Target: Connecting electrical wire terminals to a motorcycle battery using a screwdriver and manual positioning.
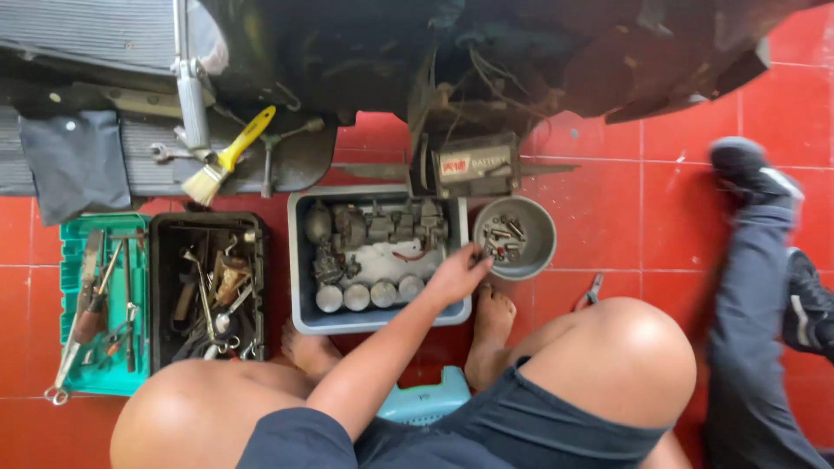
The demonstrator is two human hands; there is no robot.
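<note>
Fingers of one hand (459, 274), which side I cannot tell, pinch something small at the right rim of the grey tray (300, 260) of engine parts, frame centre, beside the round bowl (543, 227) of bolts. The other hand is unseen. Sorting hardware, seemingly; any next move calls for a steady pinch. Toolboxes sit left.

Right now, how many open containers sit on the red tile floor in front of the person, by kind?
Green plastic tool tray: 1
Black rectangular toolbox: 1
Grey plastic parts tub: 1
Round grey metal bowl: 1
Total: 4
The hand reaches over the tub's right edge, beside the bowl.
</note>
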